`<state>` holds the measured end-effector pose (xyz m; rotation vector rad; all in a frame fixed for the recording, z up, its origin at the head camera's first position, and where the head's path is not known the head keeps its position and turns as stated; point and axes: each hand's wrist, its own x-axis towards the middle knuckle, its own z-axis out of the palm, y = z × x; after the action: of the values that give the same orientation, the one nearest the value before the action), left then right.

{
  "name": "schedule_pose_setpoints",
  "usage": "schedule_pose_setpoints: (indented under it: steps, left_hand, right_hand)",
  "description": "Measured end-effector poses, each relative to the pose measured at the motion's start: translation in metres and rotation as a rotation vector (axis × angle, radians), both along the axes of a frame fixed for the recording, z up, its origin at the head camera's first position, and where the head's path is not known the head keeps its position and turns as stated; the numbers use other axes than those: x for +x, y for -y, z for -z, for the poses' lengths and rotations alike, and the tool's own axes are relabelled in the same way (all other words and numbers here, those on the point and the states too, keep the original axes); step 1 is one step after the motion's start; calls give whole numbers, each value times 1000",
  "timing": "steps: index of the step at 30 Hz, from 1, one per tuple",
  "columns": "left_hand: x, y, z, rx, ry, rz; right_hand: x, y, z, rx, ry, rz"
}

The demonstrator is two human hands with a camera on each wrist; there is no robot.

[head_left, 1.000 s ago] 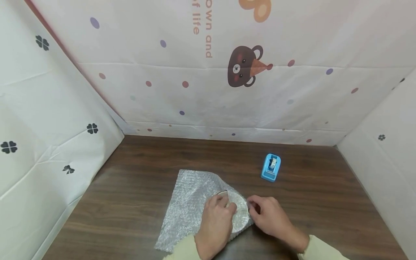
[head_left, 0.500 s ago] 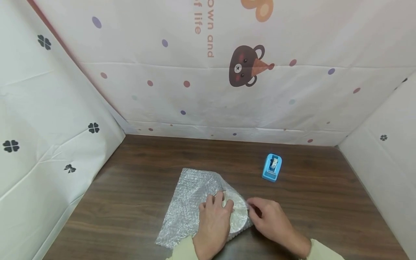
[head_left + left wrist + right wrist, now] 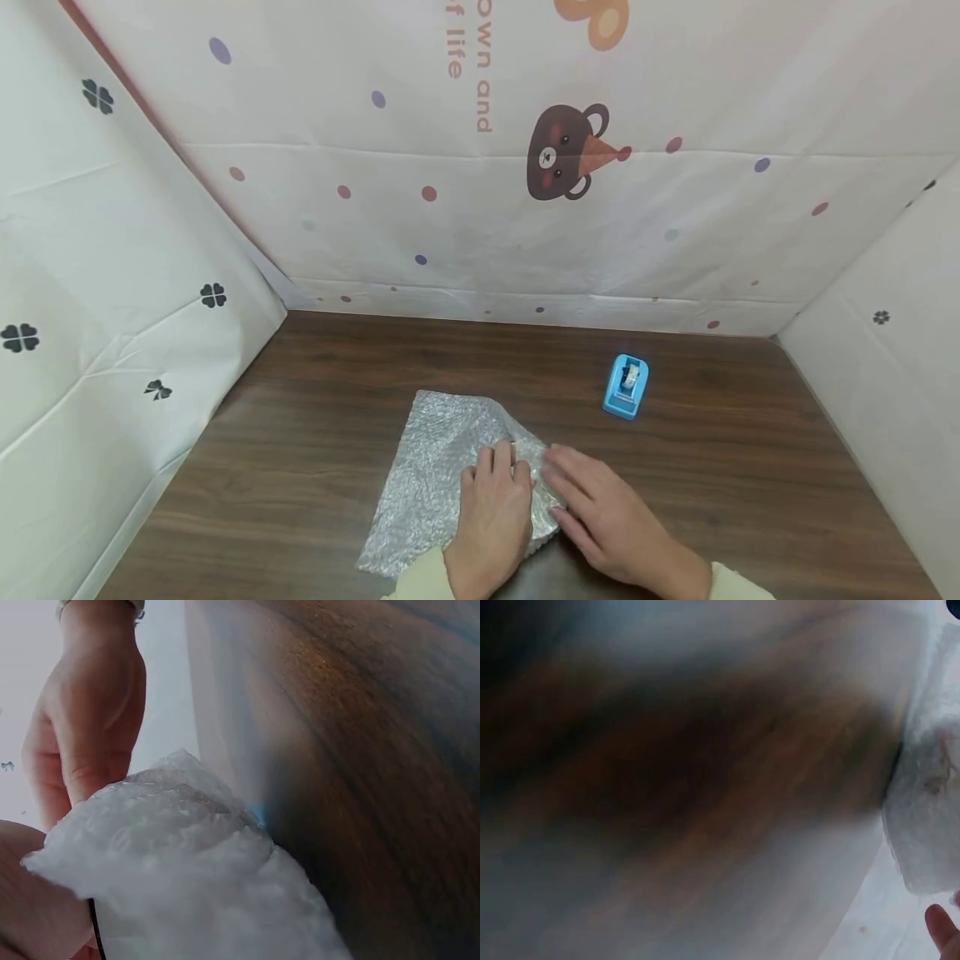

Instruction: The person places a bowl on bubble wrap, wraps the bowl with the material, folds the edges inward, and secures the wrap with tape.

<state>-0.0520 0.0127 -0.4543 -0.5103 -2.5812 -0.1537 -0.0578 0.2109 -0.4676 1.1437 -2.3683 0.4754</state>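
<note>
A round white plate (image 3: 542, 504) with a thin dark rim lies on a sheet of bubble wrap (image 3: 427, 467), one side of which is folded up over it. My left hand (image 3: 495, 508) holds the plate down with bent fingers, their tips hidden. On the plate's right side, my right hand (image 3: 611, 517) lies with fairly straight fingers against the folded wrap. The left wrist view shows the crumpled bubble wrap (image 3: 187, 862) up close, with the right hand (image 3: 90, 712) touching it from behind. Bubble wrap (image 3: 922, 832) fills the right edge of the right wrist view.
A blue tape dispenser (image 3: 626, 387) stands on the dark wooden table (image 3: 322, 400) beyond my right hand. White printed sheeting (image 3: 375, 208) hangs along the back and both sides.
My right hand has stopped pinching the wrap's right edge and moved left over the plate with its fingers straightened. More wrap now covers the plate's right side. The left hand stays nearly in place.
</note>
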Motion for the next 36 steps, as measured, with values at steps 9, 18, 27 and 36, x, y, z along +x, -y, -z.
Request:
schedule_pose_setpoints:
  steps: [9,18,27,36]
  left_hand:
    - [-4,3,1,150,172,11]
    - [-11,17,-2,426,164,122]
    - [-70,93,-22,556,493,-228]
    - [-101,126,-12,637,808,-330]
  right_hand:
    - [-2,-4,4,193,-96,-135]
    - [-8,-8,6,203,-147,-163]
    - [-10,-8,5,211,-180,-165]
    - [-9,-7,0,227,-169,-164]
